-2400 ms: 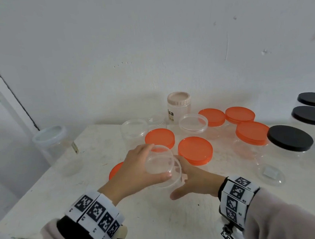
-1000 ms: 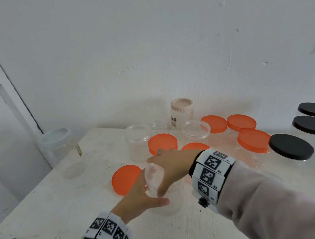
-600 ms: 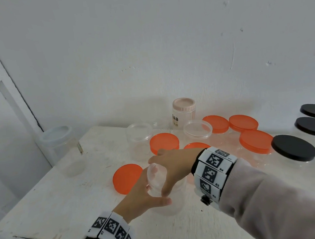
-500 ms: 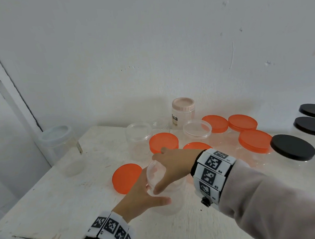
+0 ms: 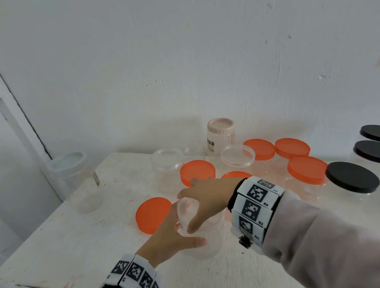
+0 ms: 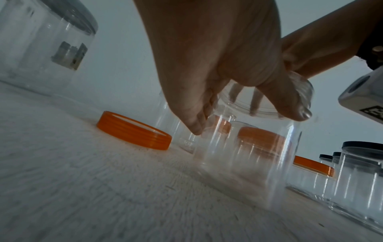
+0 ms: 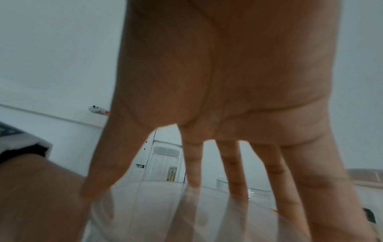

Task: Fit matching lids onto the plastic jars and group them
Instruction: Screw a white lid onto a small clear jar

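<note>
My left hand (image 5: 169,234) wraps the side of a clear plastic jar (image 6: 246,163) that stands upright on the white worktop (image 5: 78,241), thumb on the near side and fingers round the far side. My right hand (image 5: 208,196) comes down from above, its fingers and thumb spread over a clear lid (image 6: 298,96) and gripping its edge; the lid sits on the jar's mouth, tilted toward the left. A loose orange lid (image 5: 153,214) lies flat just left of the jar. Behind the jar stand several jars topped with orange lids (image 5: 197,172), an uncapped clear jar (image 5: 168,166) and a small jar with a pale pink lid (image 5: 221,136). Well to the right of the jar are the black-lidded jars (image 5: 353,180); far to its left, a jar with a pale lid (image 5: 67,162).
</note>
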`<state>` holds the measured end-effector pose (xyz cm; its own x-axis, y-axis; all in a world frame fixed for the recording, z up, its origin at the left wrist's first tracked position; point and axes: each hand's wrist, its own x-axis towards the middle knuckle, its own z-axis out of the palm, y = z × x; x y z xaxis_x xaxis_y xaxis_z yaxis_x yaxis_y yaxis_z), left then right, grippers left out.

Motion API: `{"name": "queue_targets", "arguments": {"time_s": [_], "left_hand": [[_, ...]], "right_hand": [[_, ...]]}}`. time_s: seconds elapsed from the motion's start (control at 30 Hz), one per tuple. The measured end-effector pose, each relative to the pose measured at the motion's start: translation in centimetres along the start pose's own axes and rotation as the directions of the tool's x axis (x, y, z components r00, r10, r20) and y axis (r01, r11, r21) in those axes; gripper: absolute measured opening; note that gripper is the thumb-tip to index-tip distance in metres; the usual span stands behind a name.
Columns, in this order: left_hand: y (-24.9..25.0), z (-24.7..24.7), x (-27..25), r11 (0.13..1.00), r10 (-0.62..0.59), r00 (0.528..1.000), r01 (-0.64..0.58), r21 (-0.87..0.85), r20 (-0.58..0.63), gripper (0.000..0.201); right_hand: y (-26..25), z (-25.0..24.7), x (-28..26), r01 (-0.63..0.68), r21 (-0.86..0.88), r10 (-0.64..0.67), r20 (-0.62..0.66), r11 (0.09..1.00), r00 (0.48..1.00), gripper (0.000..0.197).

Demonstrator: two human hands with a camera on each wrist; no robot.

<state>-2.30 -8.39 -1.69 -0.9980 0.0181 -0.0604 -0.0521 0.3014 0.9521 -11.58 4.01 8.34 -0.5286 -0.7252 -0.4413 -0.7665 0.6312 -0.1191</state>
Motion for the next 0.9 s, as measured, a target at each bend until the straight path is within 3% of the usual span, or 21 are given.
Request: {"name": "queue_targets", "arguments": {"time_s": [0.2,0.37,0.43,0.57,0.73,0.9], "left_hand": [[-0.01,0.01,-0.12,0.999,0.023,1.000,-0.022,-0.035,0.013,0.087],[-0.08,-0.06,-0.11,1.000,-0.020,1.000,0.020,0.002,-0.014,0.098],[0.07,-0.04,-0.09,1.000,-0.001,1.000,0.001,0.003,-0.005,0.103],[0.08,-0.01,-0.08,1.000,-0.003,1.000,0.003,-0.007,0.008,0.095],[0.08,0.06,-0.20,1.000,-0.017,1.000,0.017,-0.008,-0.007,0.096],[0.41,0.06,-0.24,0.999,-0.029,1.000,0.029,0.022,-0.011,0.108]], "right_hand": [[0.24,0.15,-0.46,-0.139,-0.022,0.138,-0.035,0.990,0.990,0.096],[0.20,-0.42,-0.76,0.001,0.014,-0.002,0.048,1.000,0.999,0.100],[0.13,-0.38,-0.53,0.052,0.035,-0.053,0.042,0.998,0.998,0.092],[0.15,-0.04,-0.25,0.005,0.005,-0.005,0.000,1.000,1.000,0.080],[0.31,0.04,-0.52,-0.111,-0.012,0.110,-0.030,0.994,0.993,0.090],[0.15,-0.41,-0.71,0.022,0.009,-0.023,0.069,1.000,0.997,0.097]]}}
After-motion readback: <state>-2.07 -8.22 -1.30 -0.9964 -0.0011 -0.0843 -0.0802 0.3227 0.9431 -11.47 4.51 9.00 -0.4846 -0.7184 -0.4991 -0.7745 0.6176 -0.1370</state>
